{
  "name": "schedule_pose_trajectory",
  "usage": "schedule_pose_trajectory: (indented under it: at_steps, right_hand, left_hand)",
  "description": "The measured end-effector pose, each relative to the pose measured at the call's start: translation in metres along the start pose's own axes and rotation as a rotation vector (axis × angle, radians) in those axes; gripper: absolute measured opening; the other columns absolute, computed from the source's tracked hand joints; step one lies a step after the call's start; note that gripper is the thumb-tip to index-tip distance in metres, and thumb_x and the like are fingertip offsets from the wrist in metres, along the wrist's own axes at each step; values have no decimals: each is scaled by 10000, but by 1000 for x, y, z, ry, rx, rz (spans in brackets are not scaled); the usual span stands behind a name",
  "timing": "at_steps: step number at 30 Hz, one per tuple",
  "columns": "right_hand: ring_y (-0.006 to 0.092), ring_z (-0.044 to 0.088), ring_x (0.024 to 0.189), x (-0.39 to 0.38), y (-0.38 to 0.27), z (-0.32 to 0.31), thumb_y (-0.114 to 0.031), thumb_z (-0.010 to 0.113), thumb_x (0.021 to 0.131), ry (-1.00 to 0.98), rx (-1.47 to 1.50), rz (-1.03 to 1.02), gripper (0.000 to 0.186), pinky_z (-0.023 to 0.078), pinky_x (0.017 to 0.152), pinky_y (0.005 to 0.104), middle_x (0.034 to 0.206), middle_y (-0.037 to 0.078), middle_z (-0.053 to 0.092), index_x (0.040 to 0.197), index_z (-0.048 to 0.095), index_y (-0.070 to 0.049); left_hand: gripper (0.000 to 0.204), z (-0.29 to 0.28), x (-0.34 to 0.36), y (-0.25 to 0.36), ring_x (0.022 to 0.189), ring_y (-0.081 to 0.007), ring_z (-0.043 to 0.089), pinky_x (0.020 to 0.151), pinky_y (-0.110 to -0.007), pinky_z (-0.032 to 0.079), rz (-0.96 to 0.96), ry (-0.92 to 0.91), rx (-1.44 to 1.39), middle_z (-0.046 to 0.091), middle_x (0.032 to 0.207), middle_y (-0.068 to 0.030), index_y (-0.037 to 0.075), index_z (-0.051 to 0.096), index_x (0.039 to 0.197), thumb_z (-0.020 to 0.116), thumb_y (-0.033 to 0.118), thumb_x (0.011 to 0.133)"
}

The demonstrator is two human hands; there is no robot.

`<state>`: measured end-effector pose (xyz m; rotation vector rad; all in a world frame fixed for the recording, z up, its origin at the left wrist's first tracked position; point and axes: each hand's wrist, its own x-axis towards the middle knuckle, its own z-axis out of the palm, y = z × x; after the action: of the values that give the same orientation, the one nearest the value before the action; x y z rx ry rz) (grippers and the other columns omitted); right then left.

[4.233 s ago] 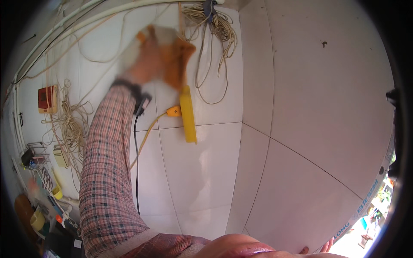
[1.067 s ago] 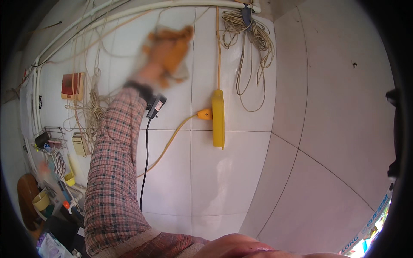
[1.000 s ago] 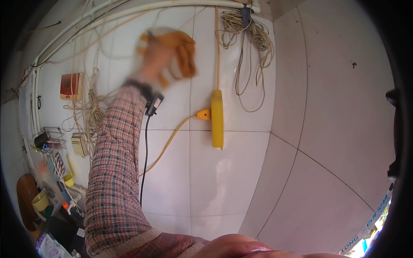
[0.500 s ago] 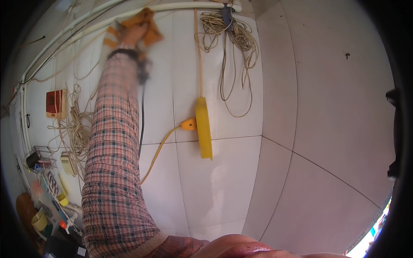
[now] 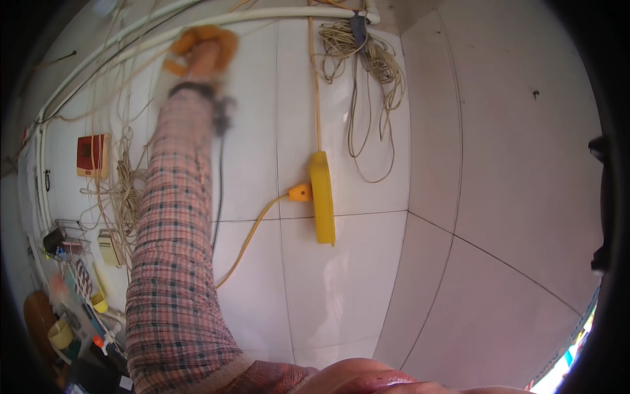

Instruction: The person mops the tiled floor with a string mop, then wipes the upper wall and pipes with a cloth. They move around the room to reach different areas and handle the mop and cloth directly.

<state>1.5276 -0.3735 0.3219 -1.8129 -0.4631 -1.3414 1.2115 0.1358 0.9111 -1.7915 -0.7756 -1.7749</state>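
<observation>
My left arm, in a checked sleeve with a dark band at the wrist, reaches up along the white tiled wall (image 5: 249, 131). At its end my left hand (image 5: 205, 58) is closed on an orange cloth (image 5: 226, 44), just below the white pipe (image 5: 275, 13). Hand and cloth are smeared by motion, and the fingers are partly hidden in the cloth. Beside the wrist sits a small blurred dark object (image 5: 224, 115), with a black cable running down from it. My right hand is out of view.
A yellow power strip (image 5: 321, 197) hangs on its cord, with an orange plug (image 5: 300, 192) in its side. Coiled beige cable (image 5: 380, 62) hangs at upper right. Leftward are a red box (image 5: 92, 155), more tangled cable (image 5: 126, 187) and a wire rack (image 5: 69, 240).
My left hand has shifted slightly left along the wall, and the cloth looks more bunched around it. The whole view has turned a little, so the wall things appear farther right.
</observation>
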Motion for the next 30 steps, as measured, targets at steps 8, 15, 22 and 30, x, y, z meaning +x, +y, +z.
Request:
schedule_pose_trajectory:
  at_steps: [8,15,22,30]
  right_hand:
    - [408,456,1256,-1,4,3,-337,562,976,-15,79,-13,623,408,1020,572,1370,279,421,1400,314,46]
    - [405,458,1252,-8,9,0,-324,563,974,-4,66,7,614,408,1032,565,1360,272,424,1398,304,37]
    - [407,462,1250,17,-9,11,-297,543,975,-13,51,14,582,405,1038,567,1358,267,428,1395,319,38]
    - [411,455,1276,-20,22,14,-300,563,963,28,-38,58,603,372,1081,545,1377,280,432,1406,342,46]
  left_hand:
    - [294,33,-44,-29,1024,-405,588,833,-486,474,567,245,151,633,1096,-213,38,599,1109,560,178,854]
    - [228,-62,-5,-147,786,-341,673,670,-390,542,136,597,383,668,880,-192,13,629,1001,579,189,867]
    - [329,-34,11,-153,965,-269,643,774,-394,487,161,427,1144,663,999,-125,51,607,1089,551,263,844]
    - [613,-20,47,-141,1266,-237,526,1043,-485,380,161,493,821,630,1248,-144,53,543,1304,441,523,925]
